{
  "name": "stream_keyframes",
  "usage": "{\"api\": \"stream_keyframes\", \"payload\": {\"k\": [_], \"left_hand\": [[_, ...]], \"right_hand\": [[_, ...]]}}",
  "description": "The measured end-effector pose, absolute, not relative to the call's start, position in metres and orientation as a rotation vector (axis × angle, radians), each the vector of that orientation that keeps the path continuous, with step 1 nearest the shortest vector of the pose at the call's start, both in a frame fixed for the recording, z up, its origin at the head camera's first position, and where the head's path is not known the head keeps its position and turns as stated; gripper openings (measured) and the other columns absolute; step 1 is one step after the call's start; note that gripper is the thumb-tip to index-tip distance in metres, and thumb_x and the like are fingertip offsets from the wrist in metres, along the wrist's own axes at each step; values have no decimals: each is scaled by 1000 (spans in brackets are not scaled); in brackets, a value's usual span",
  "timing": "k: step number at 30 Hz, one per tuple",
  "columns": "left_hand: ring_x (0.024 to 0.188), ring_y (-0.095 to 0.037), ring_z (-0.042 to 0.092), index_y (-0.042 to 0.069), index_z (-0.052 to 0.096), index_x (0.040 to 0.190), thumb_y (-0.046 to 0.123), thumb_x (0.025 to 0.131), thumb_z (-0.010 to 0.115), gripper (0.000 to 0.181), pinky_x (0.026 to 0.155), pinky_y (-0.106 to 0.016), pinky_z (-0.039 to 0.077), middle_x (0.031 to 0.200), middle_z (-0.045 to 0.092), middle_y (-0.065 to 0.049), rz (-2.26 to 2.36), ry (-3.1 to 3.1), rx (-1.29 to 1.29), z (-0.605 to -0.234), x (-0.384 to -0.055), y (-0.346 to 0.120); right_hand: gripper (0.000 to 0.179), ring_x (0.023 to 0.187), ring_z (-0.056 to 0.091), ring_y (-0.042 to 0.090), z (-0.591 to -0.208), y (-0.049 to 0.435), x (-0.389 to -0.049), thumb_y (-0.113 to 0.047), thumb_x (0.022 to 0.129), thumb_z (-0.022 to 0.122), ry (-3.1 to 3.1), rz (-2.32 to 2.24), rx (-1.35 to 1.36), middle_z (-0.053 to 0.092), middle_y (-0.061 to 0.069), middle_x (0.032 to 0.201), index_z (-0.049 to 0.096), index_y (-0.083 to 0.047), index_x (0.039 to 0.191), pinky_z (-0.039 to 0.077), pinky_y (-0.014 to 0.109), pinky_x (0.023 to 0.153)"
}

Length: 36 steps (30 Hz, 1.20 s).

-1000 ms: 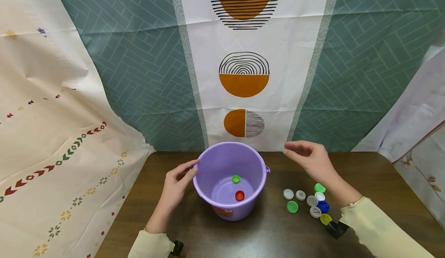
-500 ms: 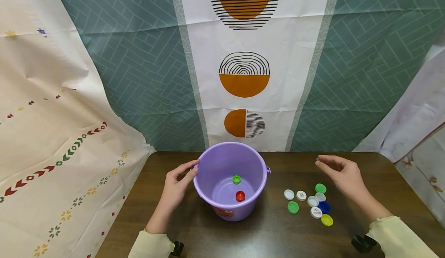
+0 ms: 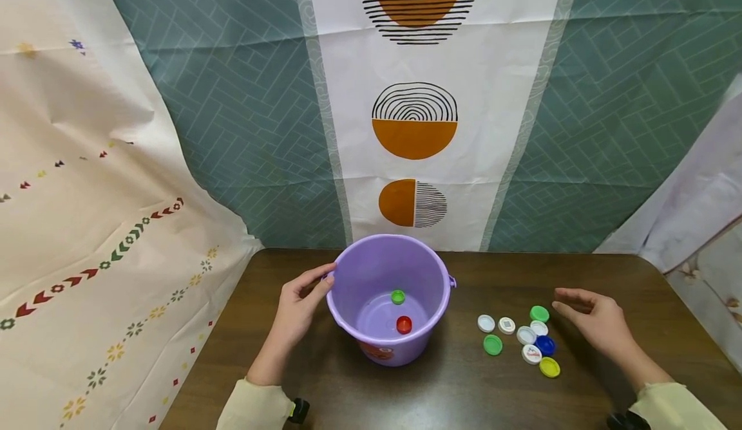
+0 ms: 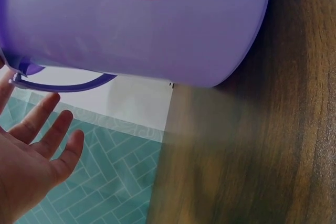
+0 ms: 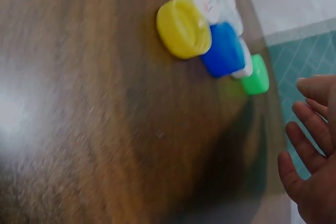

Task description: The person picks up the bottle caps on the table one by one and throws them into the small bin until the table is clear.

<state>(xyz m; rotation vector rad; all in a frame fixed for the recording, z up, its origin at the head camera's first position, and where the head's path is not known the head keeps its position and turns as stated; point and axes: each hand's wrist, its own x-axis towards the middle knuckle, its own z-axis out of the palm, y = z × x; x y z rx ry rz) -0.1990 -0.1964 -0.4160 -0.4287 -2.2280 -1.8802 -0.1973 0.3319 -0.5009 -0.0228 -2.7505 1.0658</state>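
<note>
In the lower right, caps (image 3: 526, 335) lie flat on the counter (image 3: 458, 391) near the relaxed, loosely bent right hand (image 3: 599, 324). Below centre, the left hand (image 3: 298, 308), fingers loosely extended, touches the purple bucket (image 3: 385, 272), upright, long axis vertical, mouth up.

A dark brown table (image 3: 342, 404) with visible wood grain and rounded far corners has a glossy top, where a pale glare (image 5: 10, 114) spreads. Behind the table hangs a teal cloth (image 3: 243, 114) printed with thin, pale herringbone lines and crossed by horizontal creases. Down its middle runs a white panel (image 3: 417, 63), edged with patterned greyish bands (image 3: 322, 92) and bearing three round orange-and-black motifs (image 3: 414, 139). Left of the table, a cream cloth (image 3: 69, 217) drapes in folds, showing rows of small flowers and red and green arrowheads. Right of the table hangs a whitish cloth (image 3: 695, 182) with faint brownish blossoms.
</note>
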Motion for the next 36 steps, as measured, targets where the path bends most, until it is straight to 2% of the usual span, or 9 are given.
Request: {"api": "stream_keyframes", "payload": {"k": [2, 3, 6, 9, 10, 12, 21, 29, 36], "left_hand": [[112, -34, 58, -3, 61, 120, 10, 89, 62, 33, 85, -21, 52, 120, 62, -20, -1883, -2233, -422, -415, -199, -196], [112, -33, 59, -2, 61, 120, 10, 89, 63, 33, 85, -20, 52, 121, 63, -20, -1888, -2232, -418, -415, -199, -196], [111, -31, 60, 0, 62, 120, 11, 89, 63, 32, 85, -20, 52, 120, 63, -18, -1876, -2233, -422, -418, -201, -196], [110, -25, 61, 6, 63, 120, 14, 89, 63, 31, 86, -21, 52, 120, 64, -13, -1853, -2230, -430, -428, -207, -199], [110, -23, 61, 8, 64, 120, 15, 89, 63, 31, 86, -21, 52, 120, 65, -11, -1844, -2230, -432, -432, -209, -201], [110, -18, 62, 12, 65, 119, 17, 89, 64, 30, 86, -21, 52, 120, 65, -7, -1833, -2228, -428, -439, -213, -203], [108, -19, 62, 11, 65, 119, 18, 88, 65, 31, 83, -21, 53, 119, 65, -9, -1828, -2246, -395, -435, -209, -201], [108, -31, 61, 1, 63, 119, 13, 88, 64, 33, 81, -20, 53, 120, 63, -18, -1865, -2257, -381, -414, -197, -194], [108, -30, 61, -1, 62, 119, 12, 89, 63, 33, 81, -20, 53, 120, 62, -19, -1859, -2277, -358, -410, -195, -193]], "right_hand": [[40, 83, 44, -24, -506, 336, -197, -39, 85, 67, -2785, 1032, -5, 67, 15, 114, 66, -12, 115, 44, 10, 65], [41, 86, 51, -17, -508, 337, -197, -39, 84, 68, -2801, 1006, 5, 67, 15, 113, 66, -12, 114, 47, 14, 67], [45, 103, 62, 14, -515, 339, -198, -41, 83, 69, -2869, 943, 29, 64, 18, 118, 66, -11, 116, 50, 37, 81], [53, 115, 50, 48, -517, 338, -199, -46, 82, 68, -2939, 896, 48, 59, 24, 124, 63, -10, 120, 43, 59, 84], [55, 116, 48, 50, -517, 337, -199, -47, 81, 68, -2958, 894, 59, 57, 25, 126, 63, -10, 121, 41, 61, 84], [58, 117, 47, 50, -517, 336, -199, -48, 80, 69, -2979, 877, 83, 57, 25, 126, 62, -9, 122, 41, 62, 85], [54, 118, 49, 45, -519, 329, -206, -43, 77, 74, -2946, 868, 186, 61, 18, 124, 64, -7, 117, 39, 61, 89], [46, 118, 48, 46, -522, 323, -208, -35, 75, 77, -2929, 868, 226, 59, 20, 124, 68, -6, 110, 37, 63, 90], [51, 120, 45, 47, -523, 321, -210, -43, 74, 76, -2935, 877, 227, 56, 22, 127, 69, -6, 108, 37, 64, 90]]}}
